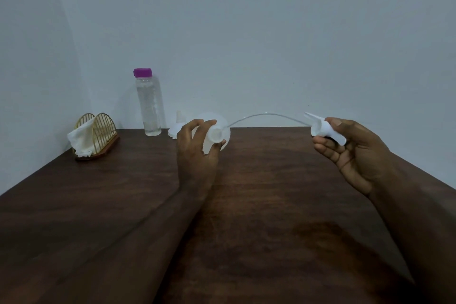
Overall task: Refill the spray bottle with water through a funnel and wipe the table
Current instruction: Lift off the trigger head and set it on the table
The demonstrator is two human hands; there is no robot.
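2 hands are raised over the table [271,192], mid-scene, well apart. Left hand [195,153] grasps the bottle [217,134], fingers and thumb curled round its clear body. The bottle is tipped on its side, off the table, with its open neck facing the camera. Right hand [355,153] grips the white spray head [325,129], fingers curled under it, thumb on top, nozzle pointing left. 1 thin tube [269,114] arcs from the head leftwards to the bottle's mouth; can't tell if its tip is inside the neck.

Funnel [176,126] sits at the far edge, wide end down and spout up, just behind the left hand and partly hidden by it. Water bottle [149,106] stands upright just left of the funnel against the wall, clear, with a purple cap [142,73] on. Far left, near the corner, a gold wire holder [103,131] on a wooden base holds 1 white tissue [81,138] that sticks out at its left side. Both forearms run in from the near edge.
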